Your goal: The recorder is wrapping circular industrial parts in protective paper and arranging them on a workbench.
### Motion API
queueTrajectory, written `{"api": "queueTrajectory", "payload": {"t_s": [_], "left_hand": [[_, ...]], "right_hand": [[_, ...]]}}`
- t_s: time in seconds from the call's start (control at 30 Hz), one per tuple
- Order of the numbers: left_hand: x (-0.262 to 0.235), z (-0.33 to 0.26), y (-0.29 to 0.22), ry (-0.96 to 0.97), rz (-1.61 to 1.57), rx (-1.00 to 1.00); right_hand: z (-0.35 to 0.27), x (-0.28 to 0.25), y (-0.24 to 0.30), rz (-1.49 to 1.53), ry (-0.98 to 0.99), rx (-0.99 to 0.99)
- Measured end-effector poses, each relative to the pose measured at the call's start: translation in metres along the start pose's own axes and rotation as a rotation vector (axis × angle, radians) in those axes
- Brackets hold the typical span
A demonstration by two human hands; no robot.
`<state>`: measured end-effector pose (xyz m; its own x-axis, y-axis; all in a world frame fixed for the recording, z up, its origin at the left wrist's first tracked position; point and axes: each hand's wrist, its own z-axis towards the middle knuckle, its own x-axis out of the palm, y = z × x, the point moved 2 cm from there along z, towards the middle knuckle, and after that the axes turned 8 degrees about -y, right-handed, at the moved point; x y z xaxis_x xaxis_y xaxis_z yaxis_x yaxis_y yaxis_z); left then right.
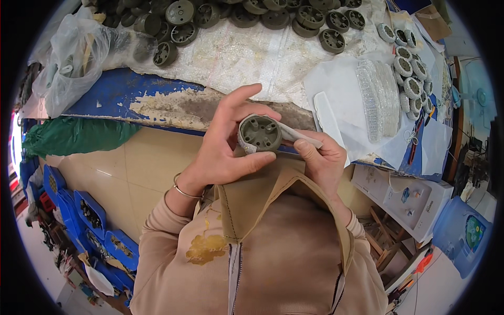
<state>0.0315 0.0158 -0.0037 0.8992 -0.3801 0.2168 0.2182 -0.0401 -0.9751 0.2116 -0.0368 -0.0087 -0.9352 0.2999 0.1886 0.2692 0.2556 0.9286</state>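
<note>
My left hand (pixel 223 144) holds a grey-green round plastic wheel part (pixel 259 133) between thumb and fingers, its hollow face with holes turned up. My right hand (pixel 320 160) pinches a thin white strip (pixel 299 136) that runs from the rim of the wheel part to the right. Both hands are held close to my chest, just in front of the edge of the blue worktable (pixel 121 89).
Many more grey wheel parts (pixel 231 16) are piled at the back of the table on white sacking. A row of parts with white bands (pixel 412 73) lies at the right beside clear strips (pixel 375 97). A plastic bag (pixel 73 58) sits at the left. Blue trays (pixel 89 215) stand on the floor.
</note>
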Motion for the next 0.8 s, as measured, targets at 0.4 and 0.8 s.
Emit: {"api": "queueTrajectory", "payload": {"t_s": [0.4,0.8], "left_hand": [[0.008,0.005,0.023,-0.097,0.209,0.013],[0.012,0.003,0.016,-0.019,-0.006,0.010]], "right_hand": [[0.007,0.006,-0.004,-0.309,0.062,-0.355],[0.012,0.004,-0.002,-0.085,-0.015,-0.313]]}}
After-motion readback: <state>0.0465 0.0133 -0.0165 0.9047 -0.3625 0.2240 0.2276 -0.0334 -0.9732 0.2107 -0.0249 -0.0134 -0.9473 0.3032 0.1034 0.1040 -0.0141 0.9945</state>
